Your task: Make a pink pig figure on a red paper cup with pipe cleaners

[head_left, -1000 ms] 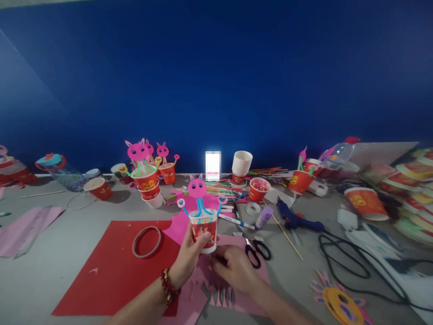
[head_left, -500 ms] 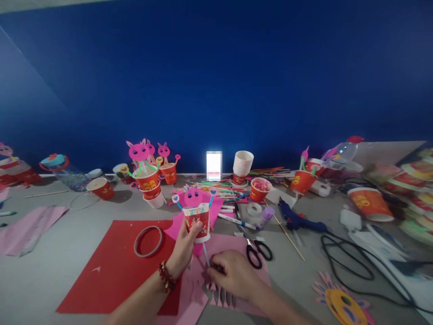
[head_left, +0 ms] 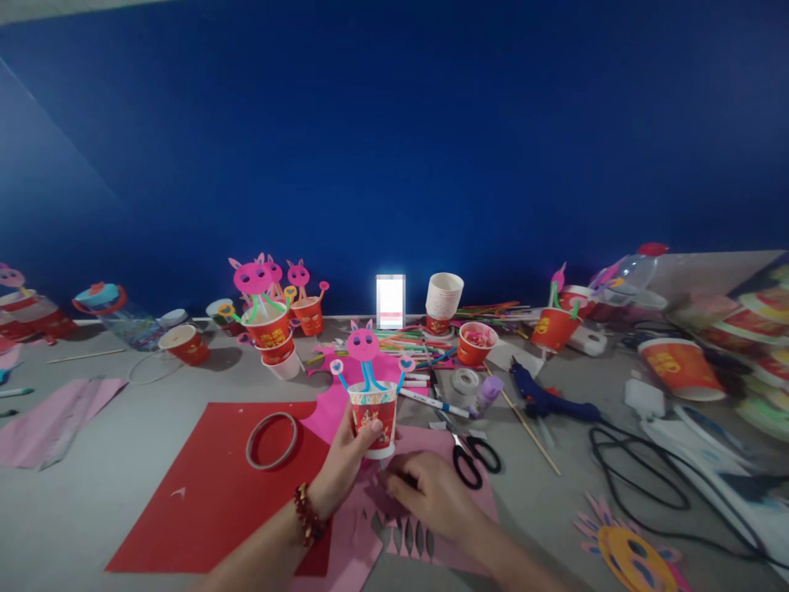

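Observation:
A red paper cup [head_left: 376, 411] with a patterned rim is gripped upright by my left hand [head_left: 352, 450], thumb across its front. Above the rim stands a pink paper face [head_left: 363, 341] with ears, on blue pipe-cleaner legs, and a blue arm with a round paper end rises on each side. Just below the cup, my right hand [head_left: 419, 489] has its fingers closed at a thin pale stick [head_left: 382, 464] coming from the cup's bottom; only a short piece of the stick shows. Pink paper with cut slits [head_left: 449, 534] lies under my right hand.
Red paper [head_left: 209, 485] with a tape roll [head_left: 271, 441] lies left. Scissors [head_left: 472, 460], a glue stick [head_left: 486, 395] and a blue glue gun [head_left: 548, 399] with a black cord are right. Finished cups [head_left: 271, 329], pipe cleaners and a cup stack [head_left: 444, 296] line the back.
The pink face has risen out of the cup, showing its blue legs. The cup has shifted slightly right, and less of the stick shows below it, with my right hand nearer the cup.

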A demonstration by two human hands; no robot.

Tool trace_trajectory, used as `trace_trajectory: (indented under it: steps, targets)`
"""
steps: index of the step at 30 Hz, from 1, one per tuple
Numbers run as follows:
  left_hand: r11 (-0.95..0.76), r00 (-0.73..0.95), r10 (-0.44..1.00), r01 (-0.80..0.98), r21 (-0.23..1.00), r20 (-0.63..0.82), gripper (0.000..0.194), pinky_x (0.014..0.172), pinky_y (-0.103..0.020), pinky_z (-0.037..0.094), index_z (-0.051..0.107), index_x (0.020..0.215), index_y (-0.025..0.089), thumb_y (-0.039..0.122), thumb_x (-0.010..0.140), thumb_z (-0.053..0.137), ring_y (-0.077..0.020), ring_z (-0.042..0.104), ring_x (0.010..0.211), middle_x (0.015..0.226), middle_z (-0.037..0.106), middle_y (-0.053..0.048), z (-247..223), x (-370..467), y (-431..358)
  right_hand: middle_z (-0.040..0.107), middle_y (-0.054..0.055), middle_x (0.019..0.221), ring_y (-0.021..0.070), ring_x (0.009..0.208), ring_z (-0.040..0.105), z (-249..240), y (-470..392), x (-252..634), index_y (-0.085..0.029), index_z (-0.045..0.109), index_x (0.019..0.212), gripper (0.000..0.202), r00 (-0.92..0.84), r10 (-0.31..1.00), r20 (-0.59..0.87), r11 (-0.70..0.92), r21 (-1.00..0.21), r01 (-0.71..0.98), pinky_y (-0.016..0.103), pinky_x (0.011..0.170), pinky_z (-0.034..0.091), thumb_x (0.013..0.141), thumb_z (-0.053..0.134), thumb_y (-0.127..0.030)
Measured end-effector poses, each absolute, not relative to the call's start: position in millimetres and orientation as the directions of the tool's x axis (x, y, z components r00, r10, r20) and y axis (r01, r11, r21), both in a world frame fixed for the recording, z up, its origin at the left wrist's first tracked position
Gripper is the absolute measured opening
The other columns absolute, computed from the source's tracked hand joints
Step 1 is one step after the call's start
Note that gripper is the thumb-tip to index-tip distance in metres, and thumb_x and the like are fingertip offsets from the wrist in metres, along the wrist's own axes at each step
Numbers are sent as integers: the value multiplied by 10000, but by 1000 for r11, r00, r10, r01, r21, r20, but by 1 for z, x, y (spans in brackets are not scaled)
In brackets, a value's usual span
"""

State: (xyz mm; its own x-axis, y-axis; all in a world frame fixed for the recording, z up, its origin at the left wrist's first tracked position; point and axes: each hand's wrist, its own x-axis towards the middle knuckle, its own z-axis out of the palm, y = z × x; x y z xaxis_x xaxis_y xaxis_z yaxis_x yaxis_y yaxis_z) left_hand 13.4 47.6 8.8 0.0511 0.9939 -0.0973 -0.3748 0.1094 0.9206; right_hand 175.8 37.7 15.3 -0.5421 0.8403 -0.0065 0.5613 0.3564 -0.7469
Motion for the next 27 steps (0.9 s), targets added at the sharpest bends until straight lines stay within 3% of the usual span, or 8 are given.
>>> trace_trajectory:
  steps: [6, 15, 20, 23, 27]
  targets:
    - [127, 123, 989, -373, 919, -86, 439, 757, -330, 539, 607, 1074, 166, 433, 763, 763, -233, 708, 818, 892, 742, -75, 13, 14, 45, 699, 16, 752, 165, 660, 592, 10, 40, 178, -169, 685, 796, 214, -500, 863, 70, 319, -844, 431, 232, 582, 347, 885, 491, -187]
    - [135, 171, 982, -353, 926, -78, 521, 814, -364, 538, 609, 1160, 187, 408, 727, 799, -246, 693, 876, 987, 733, -87, 6, 11, 44, 601, -4, 610, 150, 565, 503, 3, 41, 178, -168, 627, 650, 304, -489, 870, 67, 290, -871, 396, 246, 524, 314, 904, 490, -264]
    - [94, 95, 993, -357, 930, -64, 500, 811, -357, 538, 622, 1142, 178, 428, 740, 783, -244, 688, 864, 971, 735, -89, 0, 9, 44, 599, 0, 617, 154, 591, 531, 13, 43, 184, -180, 573, 639, 163, -451, 886, 112, 310, -865, 394, 245, 566, 366, 785, 499, -173]
    - [103, 113, 991, -352, 930, -67, 524, 803, -348, 540, 630, 1143, 186, 444, 718, 796, -243, 684, 874, 994, 728, -89, 3, 7, 40, 573, 2, 619, 156, 592, 527, 16, 49, 191, -194, 550, 666, 172, -267, 951, 154, 224, -941, 254, 249, 568, 397, 815, 496, -261]
    - [184, 383, 922, -303, 935, -58, 603, 775, -327, 532, 624, 1185, 194, 451, 678, 827, -250, 675, 896, 1040, 711, -101, 13, 9, 32, 641, 46, 740, 195, 677, 587, 19, 60, 200, -197, 623, 778, 265, -21, 998, 62, 59, -989, -134, 295, 641, 474, 839, 559, -446]
